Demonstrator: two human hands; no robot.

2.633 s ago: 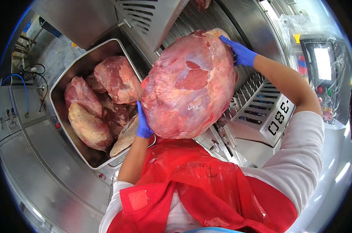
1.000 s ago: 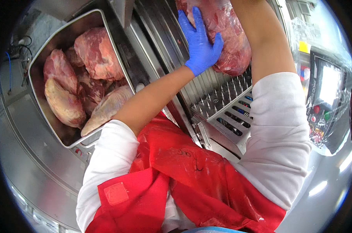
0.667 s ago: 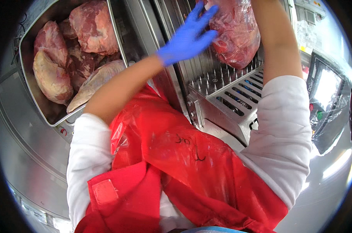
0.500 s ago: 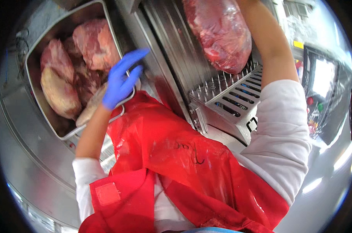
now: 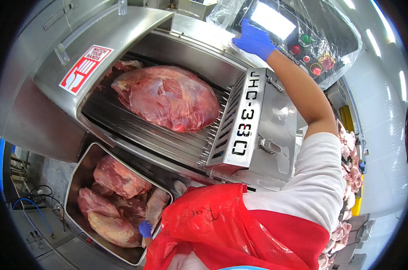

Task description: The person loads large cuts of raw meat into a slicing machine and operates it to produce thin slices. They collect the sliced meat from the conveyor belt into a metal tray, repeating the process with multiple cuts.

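Observation:
A large raw piece of meat (image 5: pixel 168 99) lies on the ribbed metal bed (image 5: pixel 145 132) of a slicer, its right end against a row of spikes on the metal pusher block (image 5: pixel 231 121). My right hand (image 5: pixel 255 40), in a blue glove, is at the plastic-covered control panel (image 5: pixel 298 36). Its index finger is stretched toward the lit screen and it grips nothing. By the near side of a steel tub (image 5: pixel 71 198) is my left hand (image 5: pixel 145 228), also gloved, with its fingers loosely apart near the meat. Several raw chunks (image 5: pixel 111 228) fill the tub.
The slicer's raised steel cover (image 5: pixel 105 36) bears a red and white warning label (image 5: pixel 86 69). Red and green buttons sit on the panel. More meat pieces (image 5: pixel 341 234) lie behind my right arm. Cables and a blue hose (image 5: pixel 33 220) run at the left.
My right hand has come away from the large meat piece, now lying on the bed, and reached the control panel. My left hand remains by the tub. The view has turned.

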